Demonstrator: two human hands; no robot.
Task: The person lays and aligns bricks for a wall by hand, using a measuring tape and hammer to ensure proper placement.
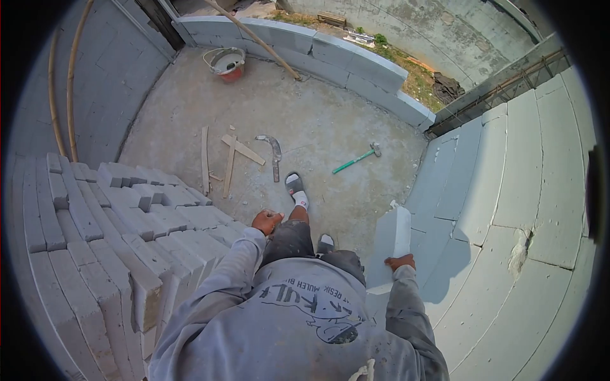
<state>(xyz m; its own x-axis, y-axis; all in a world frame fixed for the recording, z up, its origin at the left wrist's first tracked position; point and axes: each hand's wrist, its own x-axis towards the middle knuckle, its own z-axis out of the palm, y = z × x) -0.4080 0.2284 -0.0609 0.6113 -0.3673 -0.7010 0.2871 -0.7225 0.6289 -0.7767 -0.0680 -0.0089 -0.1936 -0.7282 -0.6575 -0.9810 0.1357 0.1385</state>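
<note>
My right hand (pixel 400 261) is closed on the edge of a pale grey lightweight concrete block (pixel 400 232), at the foot of the block wall on the right. The block stands tilted beside the wall, its far end dusted white. My left hand (pixel 267 221) hangs in front of my left thigh, fingers loosely curled with a gap to the thumb, and I see nothing held in it. Close to that hand is the tall stack of similar blocks (pixel 159 219), which fills the left side.
On the concrete floor (pixel 305 209) lie a hammer (pixel 356 160) with a green handle, a curved-bladed tool (pixel 275 155) and wooden strips (pixel 230 159). A bucket (pixel 230 65) stands near the low block wall (pixel 330 54). The block wall on the right (pixel 534 165) curves close by; poles (pixel 71 82) lean left.
</note>
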